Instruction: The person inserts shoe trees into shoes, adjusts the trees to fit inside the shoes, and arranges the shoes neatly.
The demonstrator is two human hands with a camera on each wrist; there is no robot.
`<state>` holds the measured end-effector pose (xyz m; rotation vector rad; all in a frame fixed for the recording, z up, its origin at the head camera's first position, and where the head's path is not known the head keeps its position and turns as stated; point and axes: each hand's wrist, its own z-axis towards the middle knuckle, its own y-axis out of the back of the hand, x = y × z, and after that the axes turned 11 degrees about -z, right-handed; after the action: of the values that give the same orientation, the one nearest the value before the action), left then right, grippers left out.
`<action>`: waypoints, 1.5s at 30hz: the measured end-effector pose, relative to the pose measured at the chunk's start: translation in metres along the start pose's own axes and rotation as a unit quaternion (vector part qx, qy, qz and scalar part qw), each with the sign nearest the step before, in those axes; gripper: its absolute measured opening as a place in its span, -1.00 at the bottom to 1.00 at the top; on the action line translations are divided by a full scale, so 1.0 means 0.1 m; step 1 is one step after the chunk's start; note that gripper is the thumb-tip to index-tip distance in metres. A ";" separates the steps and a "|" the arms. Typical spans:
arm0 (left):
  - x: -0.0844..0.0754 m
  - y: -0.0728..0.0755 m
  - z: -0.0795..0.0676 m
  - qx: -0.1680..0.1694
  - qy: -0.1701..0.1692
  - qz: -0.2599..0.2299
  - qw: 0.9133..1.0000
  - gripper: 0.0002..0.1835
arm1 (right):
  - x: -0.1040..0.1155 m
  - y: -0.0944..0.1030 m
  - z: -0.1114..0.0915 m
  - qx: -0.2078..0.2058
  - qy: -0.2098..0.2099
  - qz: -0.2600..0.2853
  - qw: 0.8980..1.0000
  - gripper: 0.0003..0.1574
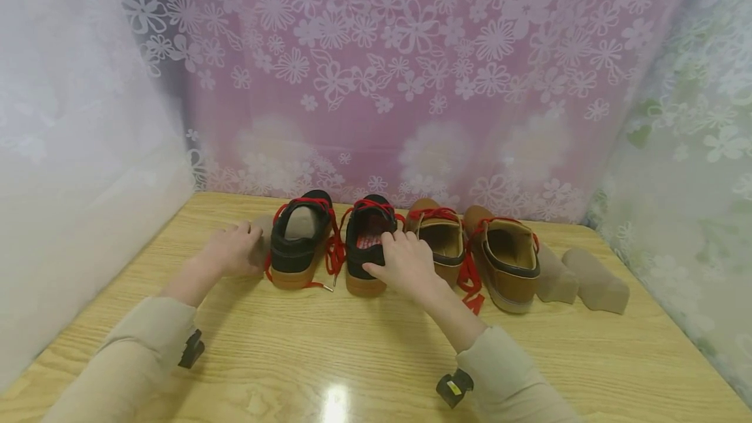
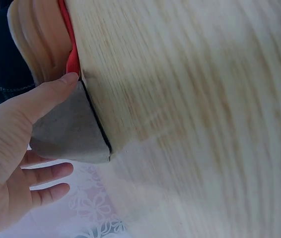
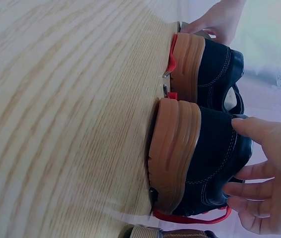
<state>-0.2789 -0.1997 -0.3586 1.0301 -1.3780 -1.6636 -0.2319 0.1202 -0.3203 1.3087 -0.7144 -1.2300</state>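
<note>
My left hand [image 1: 232, 253] holds a grey-beige shoe insert [image 2: 71, 126] beside the left black shoe [image 1: 292, 260], its thumb along one face and its fingers on the far side. Another insert [image 1: 301, 222] fills the opening of that shoe. At the heel and collar of the right black shoe [image 3: 212, 153] is my right hand [image 1: 408, 263]; thumb and fingers lie on either side of the heel. A red printed insole [image 1: 370, 240] shows inside this shoe. Both black shoes have tan soles and loose red laces [image 1: 335, 253], and their toes point away from me.
Two brown shoes [image 1: 511, 279] with red laces stand right of the black pair, without inserts in their openings. Farther right, two beige inserts [image 1: 599, 282] lie on the wooden table [image 1: 282, 358]. A pink floral curtain [image 1: 376, 116] hangs close behind the toes.
</note>
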 end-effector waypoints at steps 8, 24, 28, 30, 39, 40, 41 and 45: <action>-0.03 0.00 0.03 0.020 0.012 0.004 1.000 -0.20 | 0.01 -0.01 0.01 0.002 0.001 -0.002 1.000 -0.28; -0.03 -0.02 0.09 0.030 0.039 -0.021 0.999 -0.28 | 0.01 -0.03 0.01 0.000 -0.002 -0.001 1.000 -0.25; -0.03 -0.02 0.10 0.036 0.046 -0.024 0.998 -0.25 | 0.01 -0.03 0.02 -0.002 -0.002 -0.002 1.000 -0.25; -0.03 -0.02 0.10 0.038 0.047 -0.023 0.998 -0.25 | 0.01 -0.04 0.02 -0.004 -0.001 -0.002 1.000 -0.26; -0.05 -0.02 0.14 0.035 0.043 -0.020 0.998 -0.32 | 0.01 -0.04 0.01 -0.017 0.001 0.001 1.000 -0.31; -0.05 -0.01 0.14 0.034 0.041 -0.017 0.998 -0.32 | 0.01 -0.04 0.01 -0.016 0.001 0.002 1.000 -0.32; -0.06 -0.01 0.14 0.032 0.040 -0.015 0.999 -0.33 | 0.01 -0.04 0.01 -0.016 0.001 0.003 1.000 -0.32; -0.07 -0.01 0.14 0.026 0.035 -0.004 0.999 -0.34 | 0.01 -0.04 0.00 -0.016 0.001 0.004 1.000 -0.33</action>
<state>-0.2890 -0.1878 -0.3573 1.1137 -1.3793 -1.5894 -0.2326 0.1196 -0.3240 1.2796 -0.6960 -1.2293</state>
